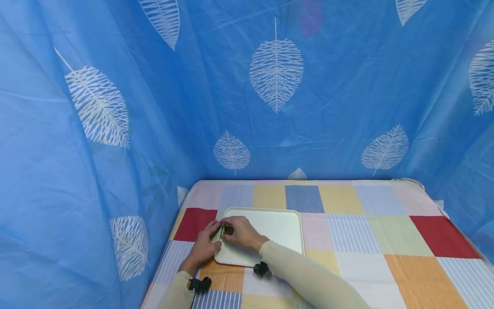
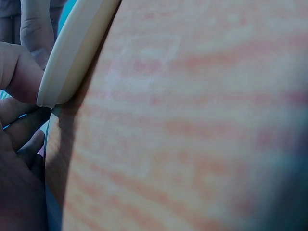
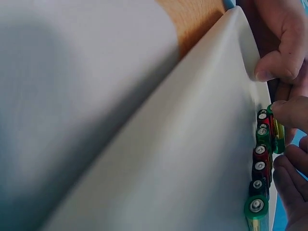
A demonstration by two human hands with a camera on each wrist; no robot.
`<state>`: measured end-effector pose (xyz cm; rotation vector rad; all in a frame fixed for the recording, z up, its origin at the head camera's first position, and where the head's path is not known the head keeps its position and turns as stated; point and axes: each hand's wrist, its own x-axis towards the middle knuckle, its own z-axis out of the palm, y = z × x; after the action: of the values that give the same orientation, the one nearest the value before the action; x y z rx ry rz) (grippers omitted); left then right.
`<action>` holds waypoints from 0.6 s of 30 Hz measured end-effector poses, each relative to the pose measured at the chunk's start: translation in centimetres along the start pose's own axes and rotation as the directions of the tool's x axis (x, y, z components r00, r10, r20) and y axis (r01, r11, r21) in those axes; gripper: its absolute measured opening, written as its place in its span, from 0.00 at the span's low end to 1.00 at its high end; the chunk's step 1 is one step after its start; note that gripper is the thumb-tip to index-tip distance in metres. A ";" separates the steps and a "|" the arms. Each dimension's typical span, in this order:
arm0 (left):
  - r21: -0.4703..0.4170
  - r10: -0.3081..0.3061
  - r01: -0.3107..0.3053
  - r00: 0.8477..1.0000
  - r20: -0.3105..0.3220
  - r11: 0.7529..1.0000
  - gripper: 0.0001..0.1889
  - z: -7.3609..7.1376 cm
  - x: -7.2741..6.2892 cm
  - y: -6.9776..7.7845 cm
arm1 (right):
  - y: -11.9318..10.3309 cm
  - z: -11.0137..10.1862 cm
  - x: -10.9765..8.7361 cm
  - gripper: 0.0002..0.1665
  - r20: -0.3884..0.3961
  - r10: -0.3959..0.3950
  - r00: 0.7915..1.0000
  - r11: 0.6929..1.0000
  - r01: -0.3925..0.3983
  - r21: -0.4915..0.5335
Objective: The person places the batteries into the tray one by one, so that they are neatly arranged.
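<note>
A white rectangular tray (image 1: 266,234) lies on the table, with a row of small batteries (image 3: 260,165) standing along the inside of its left rim. They have green, red and dark casings with metal ends showing. In the right wrist view, my right hand (image 1: 242,233) pinches a green and yellow battery (image 3: 278,129) between thumb and fingers, close beside the row. At the tray's left side, my left hand (image 1: 206,245) holds the rim, its thumb (image 2: 26,77) against the edge and its fingers outside. Fingers partly hide the batteries in the head view.
A patchwork-patterned cloth (image 1: 401,240) covers the table. Blue curtains (image 1: 328,107) with white leaf prints hang behind and to the left. Dark wrist cameras sit on both sleeves, the right one (image 1: 260,269) close to the tray's near edge.
</note>
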<state>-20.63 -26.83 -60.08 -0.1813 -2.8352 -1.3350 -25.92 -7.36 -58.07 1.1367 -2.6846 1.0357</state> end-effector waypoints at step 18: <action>-0.009 -0.034 0.034 0.999 0.007 0.999 0.39 -0.1 -0.2 0.4 | 1.8 -3.9 -1.7 0.33 -0.003 0.052 0.999 0.993 -0.052 0.104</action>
<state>-20.38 -26.62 -59.71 -0.1386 -2.8511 -1.3559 -26.69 -3.07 -56.53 1.0830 -2.6983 1.1979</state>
